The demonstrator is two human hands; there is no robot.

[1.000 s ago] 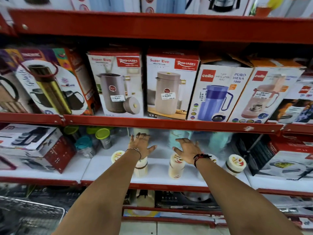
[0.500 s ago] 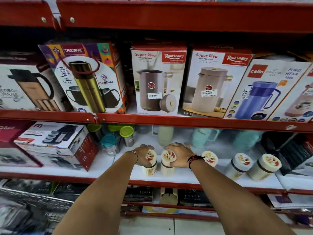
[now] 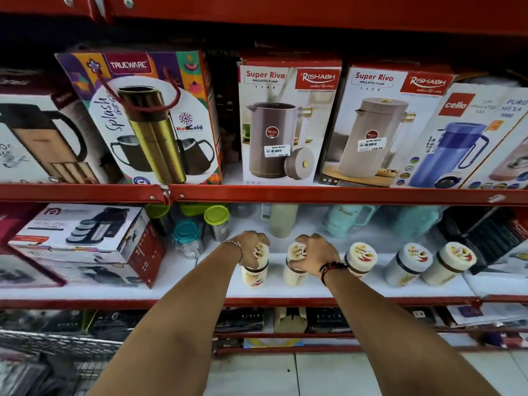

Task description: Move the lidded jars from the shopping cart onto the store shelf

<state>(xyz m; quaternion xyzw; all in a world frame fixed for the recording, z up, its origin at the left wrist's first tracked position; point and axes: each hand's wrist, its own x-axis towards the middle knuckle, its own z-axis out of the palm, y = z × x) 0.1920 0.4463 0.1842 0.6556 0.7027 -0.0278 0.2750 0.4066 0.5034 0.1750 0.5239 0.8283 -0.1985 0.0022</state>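
Both hands have come back from the rear of the shelf since a second ago, when they lay spread and flat, and each is now closed over the lid of a jar; the left hand (image 3: 251,247) curls its fingers round the top of the left jar (image 3: 255,274), and the right hand (image 3: 314,257) wraps the lid of the second jar (image 3: 294,274); the view has also drifted left, so the boxes above sit further right than before. Both held jars stand upright, long axis vertical, bases on the white shelf (image 3: 177,290) near its front edge, just beside each other but apart; three more jars (image 3: 405,267) stand in a row to the right, appearing to lean away in the wide view, lids facing up and toward the camera. A red rail (image 3: 343,194) runs above the jars, with boxed flasks (image 3: 288,121) on the level over it; further boxes sit left of the jars, green and teal lidded containers (image 3: 216,221) stand behind; a wire cart (image 3: 57,347) shows at lower left over pale floor tiles (image 3: 285,375). Each jar is cream-coloured, cylindrical, with a dark band below a printed round lid reading "Caddy"; finer label print is too small to read.
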